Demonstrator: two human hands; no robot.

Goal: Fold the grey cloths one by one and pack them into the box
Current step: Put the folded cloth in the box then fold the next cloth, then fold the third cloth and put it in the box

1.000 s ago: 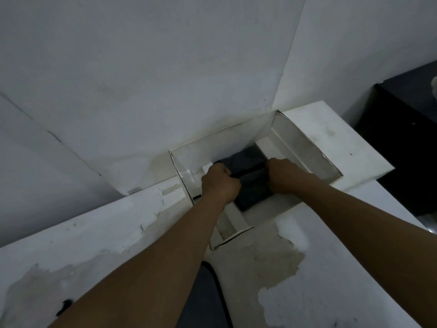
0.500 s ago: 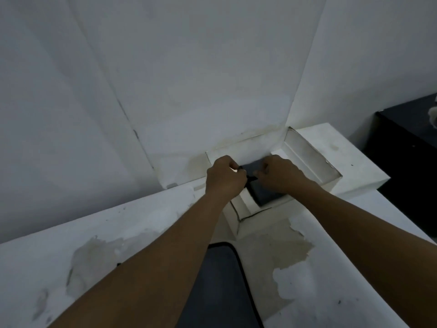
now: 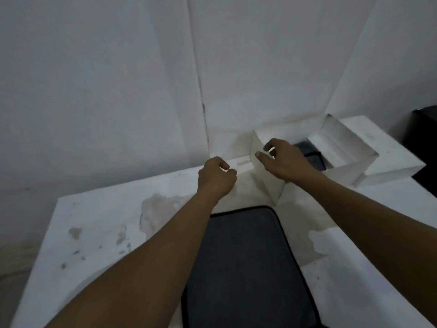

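Observation:
A white box (image 3: 347,168) stands open at the back right of the white table. Folded dark grey cloth (image 3: 312,155) lies inside it, partly hidden by my right hand (image 3: 283,162). That hand hovers over the box's left wall, fingers loosely curled and holding nothing. My left hand (image 3: 216,177) floats left of the box above the table, fingers curled in, empty. A flat dark grey cloth (image 3: 246,268) with a black edge lies spread on the table near me, between my forearms.
The table (image 3: 94,233) has a worn, stained white top and ends at the left. White walls rise close behind it. The box lid (image 3: 383,152) lies right of the box. Dark furniture (image 3: 423,136) stands at the far right.
Both hands have let go of the folded cloth and drawn back out of the box towards the left. The view has swung left and down, so the spread cloth shows more.

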